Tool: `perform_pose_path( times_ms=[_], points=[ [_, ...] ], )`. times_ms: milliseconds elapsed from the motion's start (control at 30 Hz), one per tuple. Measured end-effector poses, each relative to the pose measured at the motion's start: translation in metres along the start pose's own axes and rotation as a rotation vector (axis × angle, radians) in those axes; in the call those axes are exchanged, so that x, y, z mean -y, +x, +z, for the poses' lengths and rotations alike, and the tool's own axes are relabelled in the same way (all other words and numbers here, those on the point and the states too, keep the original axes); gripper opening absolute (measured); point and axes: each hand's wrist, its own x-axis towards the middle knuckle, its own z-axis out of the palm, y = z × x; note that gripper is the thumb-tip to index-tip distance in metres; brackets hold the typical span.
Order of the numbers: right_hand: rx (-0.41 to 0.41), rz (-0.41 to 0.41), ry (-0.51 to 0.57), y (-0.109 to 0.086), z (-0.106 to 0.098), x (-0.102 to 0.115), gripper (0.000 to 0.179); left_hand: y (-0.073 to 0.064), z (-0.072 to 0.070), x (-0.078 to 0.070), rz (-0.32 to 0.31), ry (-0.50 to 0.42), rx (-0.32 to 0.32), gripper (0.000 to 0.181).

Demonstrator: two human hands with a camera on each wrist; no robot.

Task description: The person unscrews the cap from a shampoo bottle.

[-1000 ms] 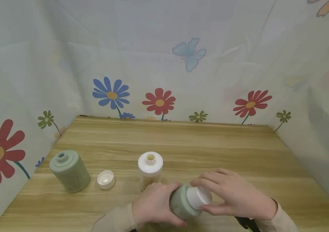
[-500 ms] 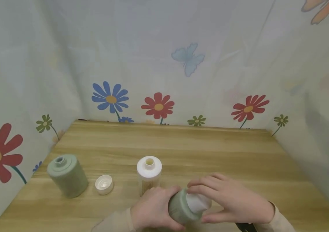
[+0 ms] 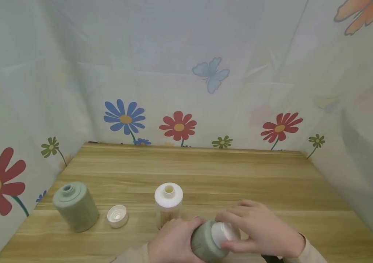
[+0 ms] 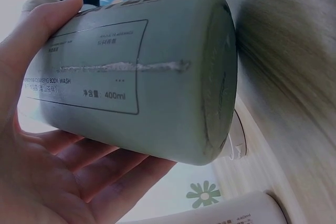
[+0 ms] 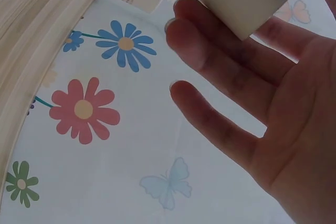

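My left hand (image 3: pixel 173 241) grips a green body wash bottle (image 3: pixel 203 241) near the front of the table, tilted so its top points to the right. In the left wrist view the bottle (image 4: pixel 131 77) shows printed text and a whitish streak on its side, with the thumb above and the fingers below. The fingers and thumb of my right hand (image 3: pixel 260 230) pinch the white cap (image 3: pixel 223 233) on the bottle. From the right wrist, the cap (image 5: pixel 241 1) lies against some fingertips, while a lower finger extends away from it.
An uncapped white bottle (image 3: pixel 168 201) stands just beyond my left hand. Farther left, a white cap (image 3: pixel 117 216) lies with its hollow side up, beside an uncapped green bottle (image 3: pixel 76 208). Flower-print cloth (image 3: pixel 160 80) surrounds the wooden table (image 3: pixel 239 171).
The head view has tilted up, so everything sits lower in it. My right thumb and fingers have shifted on the cap, spreading and then closing on it; the left hand keeps its grip.
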Motion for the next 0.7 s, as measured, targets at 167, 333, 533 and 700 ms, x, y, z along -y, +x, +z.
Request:
perform_pose_path(
  times_ms=[167,333,533,700],
  points=[
    [-0.034,-0.088,-0.024,0.000,-0.002,0.000,0.037,0.000,0.000,0.000,0.003,0.014,0.004,0.062],
    [-0.034,-0.178,-0.028,-0.001,-0.006,-0.001,0.049,0.000,0.000,0.000,0.002,0.032,0.001,0.064],
    [-0.012,-0.241,-0.055,-0.001,-0.009,-0.002,0.060,0.000,-0.001,0.000,-0.005,0.040,0.001,0.066],
    [-0.004,-0.168,-0.027,-0.003,-0.010,0.000,0.058,0.000,0.000,-0.001,0.001,0.056,-0.012,0.065]
  ],
)
